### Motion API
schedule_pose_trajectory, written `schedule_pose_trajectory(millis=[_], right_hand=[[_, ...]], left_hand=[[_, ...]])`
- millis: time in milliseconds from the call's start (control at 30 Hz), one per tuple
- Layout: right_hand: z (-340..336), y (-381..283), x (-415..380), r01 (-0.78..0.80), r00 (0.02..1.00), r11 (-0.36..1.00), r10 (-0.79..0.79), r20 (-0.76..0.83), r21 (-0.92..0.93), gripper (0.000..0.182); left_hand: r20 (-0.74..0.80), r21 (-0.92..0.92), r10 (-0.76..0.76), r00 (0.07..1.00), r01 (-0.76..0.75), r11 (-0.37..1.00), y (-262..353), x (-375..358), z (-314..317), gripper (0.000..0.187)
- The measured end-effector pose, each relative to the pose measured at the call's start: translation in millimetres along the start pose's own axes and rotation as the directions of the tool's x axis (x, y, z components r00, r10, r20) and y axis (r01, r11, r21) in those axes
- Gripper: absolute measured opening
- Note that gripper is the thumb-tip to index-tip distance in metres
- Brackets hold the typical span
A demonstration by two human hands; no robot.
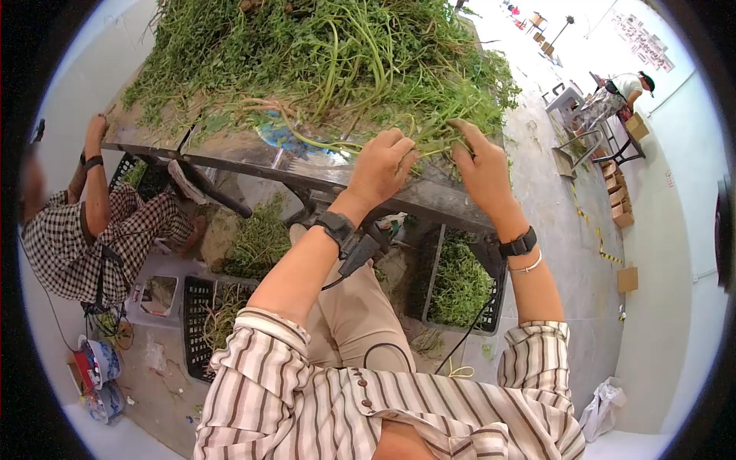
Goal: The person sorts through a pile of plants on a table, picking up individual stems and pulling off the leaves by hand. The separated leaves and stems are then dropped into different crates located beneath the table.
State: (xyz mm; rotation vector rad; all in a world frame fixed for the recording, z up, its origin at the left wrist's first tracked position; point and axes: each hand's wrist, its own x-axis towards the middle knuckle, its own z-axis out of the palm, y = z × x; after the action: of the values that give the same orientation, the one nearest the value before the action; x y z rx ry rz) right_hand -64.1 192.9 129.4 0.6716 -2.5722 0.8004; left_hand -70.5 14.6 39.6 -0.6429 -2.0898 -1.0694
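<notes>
Near the front edge of the worktable, my left hand [381, 170] is closed with bent fingers on a long green plant stem [318, 142]. The stem's pale, root-like end trails to the left across the tabletop. To its right, my right hand [484, 165] has its thumb and index finger around the leafy part [435, 142] of the greens. Whether those fingertips press together is partly hidden by leaves. Behind both hands rises a large heap of leafy green plants [307, 54] with thin stems.
Under the table [452, 201] stand a black crate of greens [464, 284] and another black crate [201, 322]. A loose pile of greens [261, 241] lies on the floor. A person in checked clothes [84, 245] sits at left; another person [625, 88] works far right.
</notes>
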Motion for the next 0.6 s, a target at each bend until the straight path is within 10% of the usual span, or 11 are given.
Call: schedule_pose_trajectory(millis=[600], right_hand=[[22, 0, -11, 0.089, 0.995, 0.994, -0.086, 0.046, -0.068, 0.023]], left_hand=[[0.012, 0.009, -0.048, 0.999, 0.048, 0.999, 1, 0, 2, 0.012]])
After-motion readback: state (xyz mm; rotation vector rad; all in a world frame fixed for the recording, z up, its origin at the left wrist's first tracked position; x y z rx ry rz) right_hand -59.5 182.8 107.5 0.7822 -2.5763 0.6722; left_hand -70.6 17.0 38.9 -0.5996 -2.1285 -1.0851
